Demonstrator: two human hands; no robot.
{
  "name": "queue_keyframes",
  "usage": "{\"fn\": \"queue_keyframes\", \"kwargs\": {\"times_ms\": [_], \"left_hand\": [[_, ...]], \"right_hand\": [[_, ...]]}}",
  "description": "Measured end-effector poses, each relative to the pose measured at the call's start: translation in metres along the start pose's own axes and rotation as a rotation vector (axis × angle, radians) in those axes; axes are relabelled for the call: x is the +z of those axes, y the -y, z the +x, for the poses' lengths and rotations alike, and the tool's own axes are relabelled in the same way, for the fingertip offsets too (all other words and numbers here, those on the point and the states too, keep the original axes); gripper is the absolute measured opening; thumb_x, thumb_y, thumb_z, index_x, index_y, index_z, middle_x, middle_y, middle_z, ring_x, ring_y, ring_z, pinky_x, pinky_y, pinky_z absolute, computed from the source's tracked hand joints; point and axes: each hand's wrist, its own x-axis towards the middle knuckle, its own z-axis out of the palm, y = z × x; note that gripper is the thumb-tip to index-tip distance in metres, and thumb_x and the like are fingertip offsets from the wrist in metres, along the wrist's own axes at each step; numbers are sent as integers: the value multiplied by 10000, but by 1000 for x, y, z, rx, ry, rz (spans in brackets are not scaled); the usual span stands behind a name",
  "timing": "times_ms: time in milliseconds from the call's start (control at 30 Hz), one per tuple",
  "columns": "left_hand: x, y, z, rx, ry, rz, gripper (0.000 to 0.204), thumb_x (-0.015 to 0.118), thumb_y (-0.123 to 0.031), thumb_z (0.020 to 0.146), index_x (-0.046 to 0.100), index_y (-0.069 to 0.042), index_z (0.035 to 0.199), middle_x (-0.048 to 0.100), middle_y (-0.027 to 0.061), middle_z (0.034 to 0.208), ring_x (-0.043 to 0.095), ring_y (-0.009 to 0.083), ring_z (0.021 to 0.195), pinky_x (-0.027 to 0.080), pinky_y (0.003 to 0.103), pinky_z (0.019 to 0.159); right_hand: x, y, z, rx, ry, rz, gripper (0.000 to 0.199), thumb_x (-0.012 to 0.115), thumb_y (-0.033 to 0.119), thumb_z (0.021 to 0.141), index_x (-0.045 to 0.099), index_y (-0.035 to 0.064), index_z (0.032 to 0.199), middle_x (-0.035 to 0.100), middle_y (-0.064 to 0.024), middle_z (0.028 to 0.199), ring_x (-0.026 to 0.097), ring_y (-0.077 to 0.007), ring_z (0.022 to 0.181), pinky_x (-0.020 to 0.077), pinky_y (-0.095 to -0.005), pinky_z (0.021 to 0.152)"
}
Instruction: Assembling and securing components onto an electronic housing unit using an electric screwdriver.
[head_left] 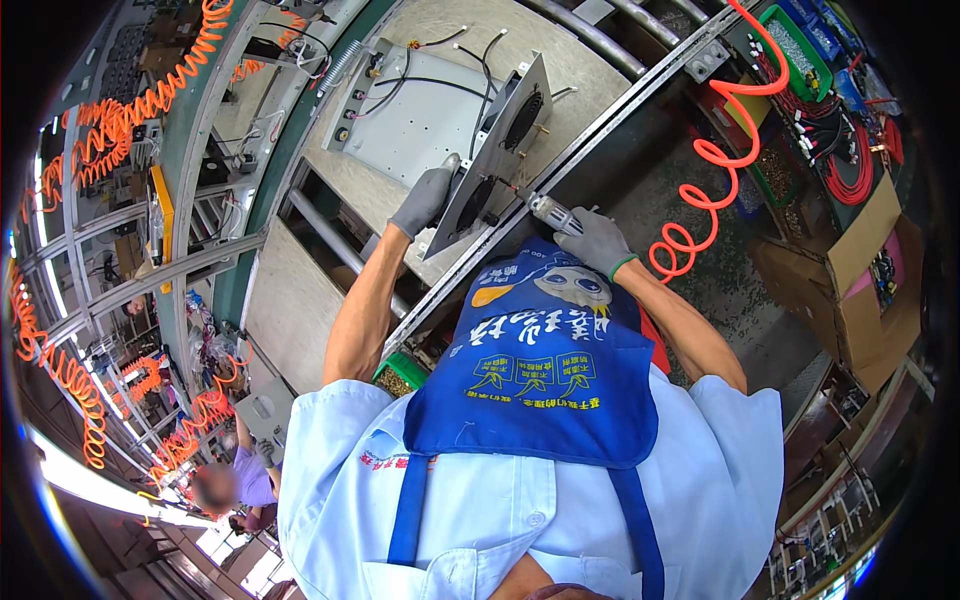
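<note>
gripped the driver (551, 212) in right hand (597, 240); steadied the fan panel (495, 155), at twelve o'clock, with left hand (423, 203), could not tell how closed. probably was fastening; next needed careful alignment.

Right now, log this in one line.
Left hand: against grey panel; right hand: holding power driver, tip toward panel; nearby: metal chassis
</note>
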Motion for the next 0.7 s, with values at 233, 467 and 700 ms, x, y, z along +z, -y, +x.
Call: {"fn": "queue_keyframes", "kwargs": {"times_ms": [233, 467, 700], "left_hand": [[0, -3, -1, 66, -33, 31, 737, 300, -589, 993, 655, 40, 845, 590, 90, 657, 522, 164, 595, 427, 330, 584], [-1, -14, -11, 46, 13, -61, 670, 338, -542, 1008, 670, 37, 1065, 670, 119, 886, 592, 176, 860, 460, 313, 792], [2, -18, -18, 214, -13, -75, 513, 434, -427, 1015, 592, -23, 1289, 674, 91, 1099, 580, 163, 1015, 443, 308, 928]], "right_hand": [[1, -4, 1, -31, -24, -19, 427, 685, 417, 787, 590, 60, 1001, 661, -215, 917, 646, -397, 872, 509, -484, 776], [-14, -1, -20, -4, -17, -46, 456, 707, 429, 760, 600, 72, 1021, 667, -202, 952, 653, -386, 907, 512, -474, 808], [-34, 30, -56, 10, -25, 74, 437, 733, 413, 744, 609, 75, 992, 672, -183, 944, 659, -369, 908, 517, -458, 803]]}}
